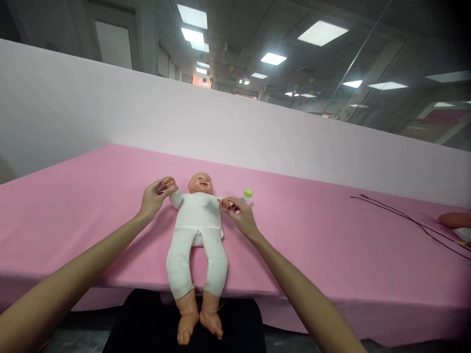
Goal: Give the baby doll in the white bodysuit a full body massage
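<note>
Baby doll (198,220) lies on its back between your hands, its head away from you and its legs toward you. Its white long-sleeved suit covers the body and legs, and its bare feet hang past the near edge of the pink cloth-covered table (73,211).

Your left hand (152,198) is at the doll's arm on the left side of the view. Its fingers (165,185) curl closed around the doll's small hand, just past the end of the white sleeve. Your right hand (239,218) is at the doll's other arm, with its fingers (225,203) closed on that small hand in a light pinch. Both hands have hold of the doll at once, with its arms drawn out to either side of the chest.

Just beyond your right fingers stands a small white bottle with a green cap (247,195), close to but not touching them. Well to the right of those fingers, thin black wires (405,220) lie across the cloth, and a rounded orange-pink object (454,220) sits at the edge of the view. Past your fingertips, a pale backdrop (110,108) rises behind the table.
</note>
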{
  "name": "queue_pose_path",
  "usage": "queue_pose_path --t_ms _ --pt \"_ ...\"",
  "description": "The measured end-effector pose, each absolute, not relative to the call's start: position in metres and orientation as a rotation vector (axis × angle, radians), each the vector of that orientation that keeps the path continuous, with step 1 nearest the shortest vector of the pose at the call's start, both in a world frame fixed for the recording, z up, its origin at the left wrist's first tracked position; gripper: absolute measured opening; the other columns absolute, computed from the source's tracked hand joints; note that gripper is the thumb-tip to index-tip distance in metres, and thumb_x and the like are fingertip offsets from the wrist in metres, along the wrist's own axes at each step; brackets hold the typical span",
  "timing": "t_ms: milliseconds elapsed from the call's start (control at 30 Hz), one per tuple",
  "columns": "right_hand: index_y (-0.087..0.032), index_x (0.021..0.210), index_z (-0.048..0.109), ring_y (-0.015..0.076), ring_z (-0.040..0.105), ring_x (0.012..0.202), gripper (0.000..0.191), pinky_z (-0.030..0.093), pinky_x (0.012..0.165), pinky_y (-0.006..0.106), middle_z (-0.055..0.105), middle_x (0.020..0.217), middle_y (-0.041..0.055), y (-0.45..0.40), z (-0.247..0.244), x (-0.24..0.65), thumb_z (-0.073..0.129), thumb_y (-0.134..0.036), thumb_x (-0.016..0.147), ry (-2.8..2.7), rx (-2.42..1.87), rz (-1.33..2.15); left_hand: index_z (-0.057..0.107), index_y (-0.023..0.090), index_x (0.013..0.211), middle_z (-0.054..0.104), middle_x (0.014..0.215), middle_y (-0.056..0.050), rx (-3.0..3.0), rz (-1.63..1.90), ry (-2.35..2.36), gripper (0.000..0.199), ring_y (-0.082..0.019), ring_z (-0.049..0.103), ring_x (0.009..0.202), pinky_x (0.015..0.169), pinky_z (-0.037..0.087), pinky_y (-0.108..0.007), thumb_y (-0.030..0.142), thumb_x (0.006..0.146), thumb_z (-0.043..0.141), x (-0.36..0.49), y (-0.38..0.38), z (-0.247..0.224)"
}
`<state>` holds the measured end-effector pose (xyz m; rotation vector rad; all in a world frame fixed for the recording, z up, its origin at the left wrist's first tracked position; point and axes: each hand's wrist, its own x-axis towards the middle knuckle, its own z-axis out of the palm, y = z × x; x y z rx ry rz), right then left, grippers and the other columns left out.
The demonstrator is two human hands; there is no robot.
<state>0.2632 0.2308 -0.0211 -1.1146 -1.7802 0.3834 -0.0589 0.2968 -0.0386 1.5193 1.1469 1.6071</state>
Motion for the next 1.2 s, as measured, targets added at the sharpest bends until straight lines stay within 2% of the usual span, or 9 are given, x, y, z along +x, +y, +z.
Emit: queue_pose_path --t_ms 133,300,467,633,733,800,900,1100,1200 --pt "-0.015 0.107 0.078 0.0248 0.070 0.088 0.047 0.052 0.077 0.033 0.080 0.106 0.0132 0.289 -0.017 0.233 0.065 -0.057 0.090 -1.329 -1.313 0.376 0.063 0.019 0.090 0.073 0.091 -0.008 1.449 1.509 1.390 0.034 -0.024 0.067 0.087 0.074 0.050 -0.032 0.050 0.095 0.051 -0.021 0.345 -0.042" --pt "-0.017 0.085 0.078 0.0272 0.071 0.081 0.061 0.046 0.068 0.031 0.077 0.079 0.0109 0.323 -0.026 0.224 0.049 -0.070 0.094 -1.295 -1.694 0.464 0.056 0.022 0.080 0.069 0.079 -0.006 1.552 1.306 1.444 0.021 -0.026 0.064 0.079 0.071 0.045 -0.033 0.042 0.085 0.062 -0.008 0.367 -0.065" --pt "-0.021 0.092 0.075 0.0257 0.069 0.083 0.056 0.046 0.071 0.031 0.075 0.081 0.0081 0.320 -0.038 0.241 0.042 -0.066 0.098 -1.405 -1.726 0.507 0.057 0.023 0.073 0.068 0.074 -0.006 1.608 1.138 1.400 0.031 -0.027 0.064 0.076 0.069 0.046 -0.035 0.052 0.084 0.059 -0.027 0.362 -0.073" --pt "-0.018 0.089 0.071 0.0232 0.067 0.078 0.039 0.048 0.069 0.031 0.075 0.086 0.0064 0.296 -0.046 0.258 0.060 -0.055 0.089 -1.542 -1.615 0.595 0.069 0.017 0.092 0.076 0.092 -0.010 1.589 1.098 1.199 0.043 -0.029 0.071 0.088 0.075 0.055 -0.037 0.056 0.076 0.069 -0.052 0.341 -0.064" --pt "-0.017 0.103 0.074 0.0242 0.069 0.086 0.034 0.052 0.075 0.033 0.078 0.099 0.0071 0.277 -0.050 0.272 0.073 -0.039 0.077 -1.608 -1.401 0.757 0.075 0.014 0.105 0.078 0.108 -0.014 1.593 1.146 1.019 0.048 -0.032 0.072 0.099 0.084 0.057 -0.041 0.050 0.074 0.079 -0.070 0.323 -0.062" --pt "-0.019 0.107 0.077 0.0267 0.070 0.099 0.036 0.054 0.087 0.038 0.078 0.111 0.0085 0.267 -0.054 0.283 0.071 -0.031 0.073 -1.629 -1.234 0.836 0.080 0.014 0.103 0.079 0.112 -0.016 1.646 1.159 0.924 0.043 -0.035 0.072 0.105 0.090 0.057 -0.045 0.046 0.074 0.082 -0.079 0.313 -0.067" --pt "-0.021 0.088 0.082 0.0301 0.067 0.118 0.029 0.051 0.101 0.043 0.076 0.123 0.0102 0.256 -0.063 0.294 0.063 -0.023 0.066 -1.694 -1.126 0.891 0.086 0.022 0.091 0.079 0.118 -0.014 1.833 1.118 0.798 0.024 -0.034 0.071 0.114 0.098 0.056 -0.046 0.035 0.073 0.078 -0.087 0.307 -0.081" --pt "-0.022 0.092 0.084 0.0302 0.066 0.122 0.027 0.048 0.108 0.045 0.076 0.124 0.0100 0.244 -0.074 0.294 0.068 -0.025 0.070 -1.684 -1.101 0.895 0.087 0.026 0.089 0.080 0.117 -0.011 1.970 1.093 0.743 0.023 -0.033 0.071 0.114 0.099 0.055 -0.046 0.027 0.074 0.069 -0.089 0.303 -0.088" --pt "-0.019 0.099 0.081 0.0287 0.069 0.103 0.028 0.053 0.094 0.042 0.079 0.111 0.0092 0.243 -0.069 0.285 0.079 -0.036 0.077 -1.597 -1.127 0.932 0.084 0.020 0.095 0.080 0.110 -0.012 1.793 1.177 0.823 0.025 -0.034 0.071 0.106 0.091 0.056 -0.044 0.040 0.083 0.073 -0.083 0.302 -0.074"
